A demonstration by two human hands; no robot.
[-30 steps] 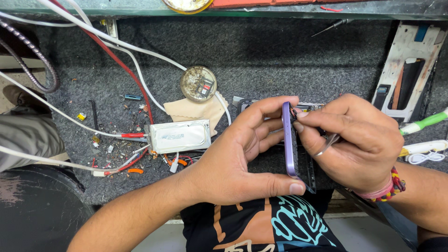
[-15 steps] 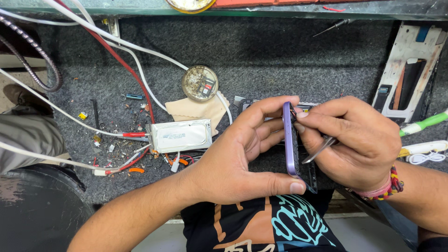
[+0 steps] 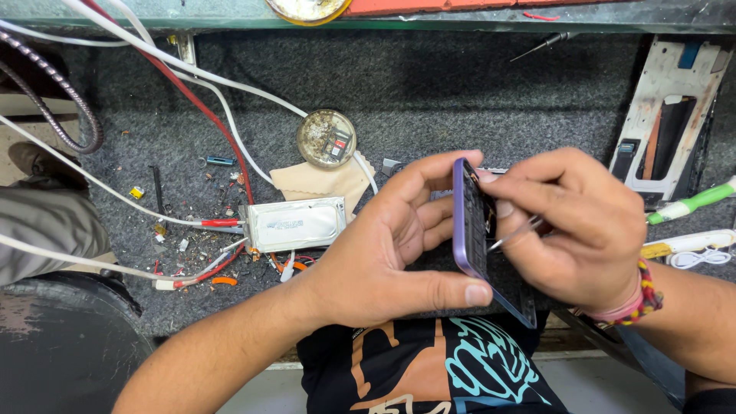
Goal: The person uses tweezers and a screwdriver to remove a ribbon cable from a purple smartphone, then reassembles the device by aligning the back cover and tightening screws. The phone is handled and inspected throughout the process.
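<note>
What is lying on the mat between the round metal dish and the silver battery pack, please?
In the head view, a tan cloth lies between the round dish and the silver battery pack, with a white cable running past its right edge.

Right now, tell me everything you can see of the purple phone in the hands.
The purple phone is a slim handset with a glossy lilac frame, held on edge above the grey mat, so mostly its side shows. Its dark inner face, seemingly opened, turns toward the right hand. The left hand grips it, thumb along the lower edge, fingers over the top. The right hand's fingers press that face, holding thin metal tweezers against it.
</note>
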